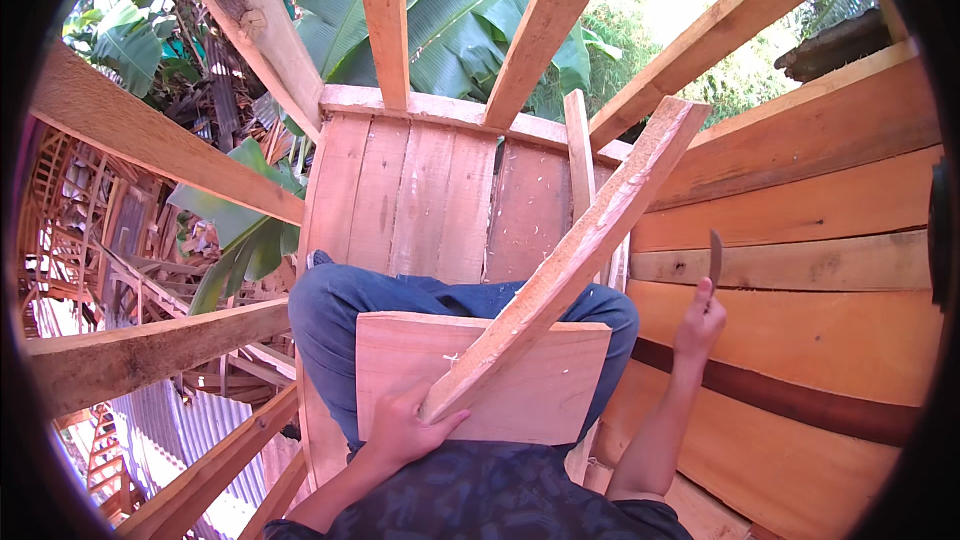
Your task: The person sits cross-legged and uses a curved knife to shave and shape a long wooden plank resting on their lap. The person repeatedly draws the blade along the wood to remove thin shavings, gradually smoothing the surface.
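A long, rough-sawn strip of wood (560,270) slants from my lap up toward the far right. My left hand (408,427) grips its lower end, thumb on the near side. Beneath it, a flat square board (520,395) lies across my thighs, with a few pale shavings on it. Out to the right, my right hand (699,325) is raised in a fist around a knife, its curved dark blade (715,258) pointing up. The knife is apart from the strip. Its handle is mostly hidden by my fingers.
I sit cross-legged on a plank floor (430,190) scattered with small shavings. A plank wall (780,320) rises close on my right. Upright beams (380,20) stand ahead, and more beams (150,340) are on the left. A thin wood slat (579,155) stands behind the strip.
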### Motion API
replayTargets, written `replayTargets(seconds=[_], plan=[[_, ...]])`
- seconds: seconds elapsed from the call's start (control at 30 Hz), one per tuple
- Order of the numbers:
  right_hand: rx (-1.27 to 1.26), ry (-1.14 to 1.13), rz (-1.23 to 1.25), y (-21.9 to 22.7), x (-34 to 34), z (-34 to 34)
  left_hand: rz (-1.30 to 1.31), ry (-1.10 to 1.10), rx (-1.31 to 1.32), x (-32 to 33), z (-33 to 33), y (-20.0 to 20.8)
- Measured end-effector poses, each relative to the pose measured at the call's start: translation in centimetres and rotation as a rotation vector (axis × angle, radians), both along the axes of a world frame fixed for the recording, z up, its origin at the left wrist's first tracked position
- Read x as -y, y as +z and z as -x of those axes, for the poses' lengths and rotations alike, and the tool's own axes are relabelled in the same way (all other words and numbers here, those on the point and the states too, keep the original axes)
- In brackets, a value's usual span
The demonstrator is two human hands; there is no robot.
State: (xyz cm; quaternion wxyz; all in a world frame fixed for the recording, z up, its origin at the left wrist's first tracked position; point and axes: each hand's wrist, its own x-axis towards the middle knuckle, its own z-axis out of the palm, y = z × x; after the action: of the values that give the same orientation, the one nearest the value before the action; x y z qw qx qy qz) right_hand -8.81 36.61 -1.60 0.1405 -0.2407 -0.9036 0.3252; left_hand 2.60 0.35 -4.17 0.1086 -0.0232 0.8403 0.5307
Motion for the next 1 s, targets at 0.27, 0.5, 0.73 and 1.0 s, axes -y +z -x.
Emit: replayTargets(seconds=[0.27, 0.5, 0.73, 1.0], plan=[[-0.021, 0.293, 0.506, -3.7, 7.4, -3.2, 0.079, -0.072, -0.009, -0.4, 0.7, 0.3], [-0.047, 0.447, 1.046, -1.7, 15.5, -3.1, -0.115, -0.087, 0.137, 0.3, 0.2, -0.3], [-0.168, 0.482, 1.030, -1.3, 16.2, -3.5, -0.229, -0.176, 0.333, 1.4, 0.4, 0.7], [-0.067, 0.304, 0.942, 1.3, 15.6, -4.7, 0.194, 0.043, 0.026, -1.8, -0.9, 3.6]])
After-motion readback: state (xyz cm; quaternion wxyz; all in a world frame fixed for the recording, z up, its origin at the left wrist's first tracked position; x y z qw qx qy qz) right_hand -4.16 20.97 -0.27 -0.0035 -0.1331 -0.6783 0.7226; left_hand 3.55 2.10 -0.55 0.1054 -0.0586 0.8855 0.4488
